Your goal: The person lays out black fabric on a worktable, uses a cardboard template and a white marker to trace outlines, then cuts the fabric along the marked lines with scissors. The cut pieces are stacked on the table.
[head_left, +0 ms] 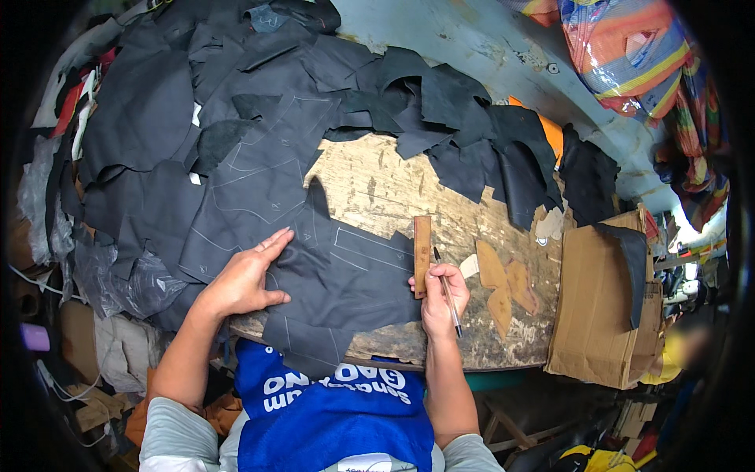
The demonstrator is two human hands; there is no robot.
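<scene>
A dark grey leather sheet (358, 295) lies across the front of the worn wooden table, with pale outlines of shapes drawn on it. My left hand (250, 277) rests flat on its left part, thumb apart from the fingers. At the sheet's right edge, my right hand (442, 303) is closed on a pen (451, 301) and the lower end of a narrow brown strip template (422, 240). The pen's clear barrel slants down across the palm. Just right of this hand, several brown leaf-shaped templates (493, 266) lie on the wood beside a small pale piece (469, 266).
More dark leather pieces (141, 110) are heaped along the left and far side of the table (377, 181). An open cardboard box (586, 299) with a dark piece over its edge stands at the right. Colourful striped bags (629, 55) hang at the upper right.
</scene>
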